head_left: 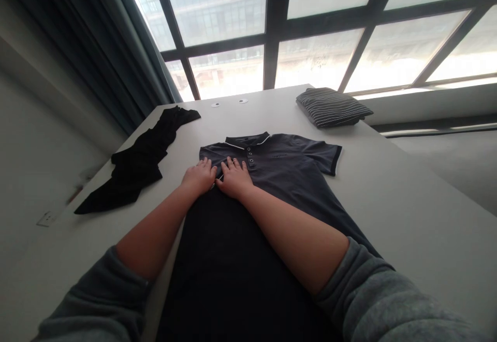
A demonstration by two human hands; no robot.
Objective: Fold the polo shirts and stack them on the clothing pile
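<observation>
A dark grey polo shirt (279, 176) lies front up on the white table, its white-edged collar pointing toward the window. Its sleeve on the right is spread out with a black and white cuff. On the left, the other sleeve is folded inward over the shirt's front. My left hand (199, 177) lies flat on this folded sleeve near the shirt's left edge. Close beside it, my right hand (235, 177) presses on the shirt just left of the buttons, fingers stretched out. The shirt's lower part runs toward me, partly hidden under my forearms.
A crumpled black garment (140, 160) lies along the left side of the white table (411, 212). At the far right edge sits a folded striped garment (332, 106). Two round cable-hole covers (243, 101) are at the back, below the window (225, 67). A dark curtain (97, 36) hangs at left.
</observation>
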